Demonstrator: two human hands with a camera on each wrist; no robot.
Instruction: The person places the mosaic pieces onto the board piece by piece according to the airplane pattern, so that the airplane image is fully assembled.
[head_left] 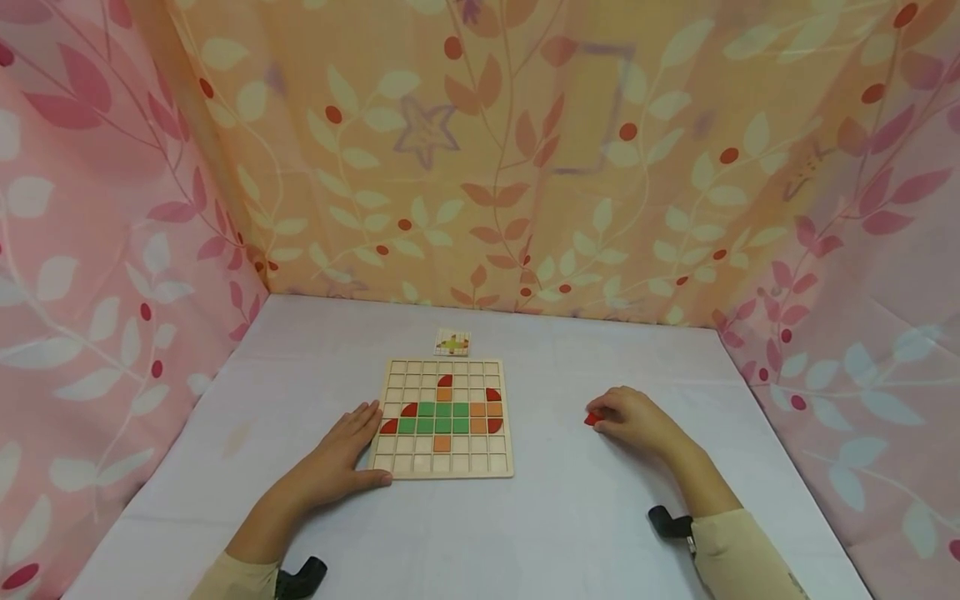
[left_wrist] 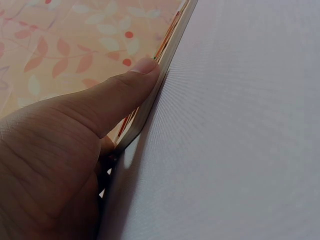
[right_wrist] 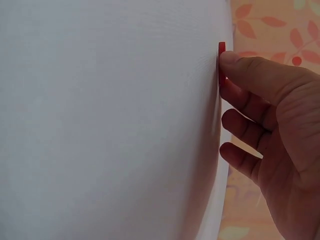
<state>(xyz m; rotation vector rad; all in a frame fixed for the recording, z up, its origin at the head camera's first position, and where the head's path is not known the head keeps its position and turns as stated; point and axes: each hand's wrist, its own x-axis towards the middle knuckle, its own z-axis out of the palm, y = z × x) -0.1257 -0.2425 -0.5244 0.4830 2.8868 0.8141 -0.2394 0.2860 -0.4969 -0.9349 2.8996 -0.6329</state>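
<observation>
A wooden grid board (head_left: 415,464) lies on the table, with green square tiles (head_left: 443,425), orange square tiles (head_left: 442,444) and red quarter-round tiles (head_left: 445,381) in its cells. My left hand (head_left: 339,454) rests at the board's left side, fingers extended along that edge. Its thumb (left_wrist: 122,90) touches the near edge of the board. Away to the right of the board, my right hand (head_left: 633,419) pinches a small red tile (right_wrist: 222,64) between thumb and index finger, low over the table. The fingers partly cover this tile in the head view.
Just beyond the board lies a small pattern card (head_left: 453,342) with a coloured figure on a grid. White cloth covers the table (head_left: 555,517). Floral curtains (head_left: 487,167) enclose the far side and both flanks.
</observation>
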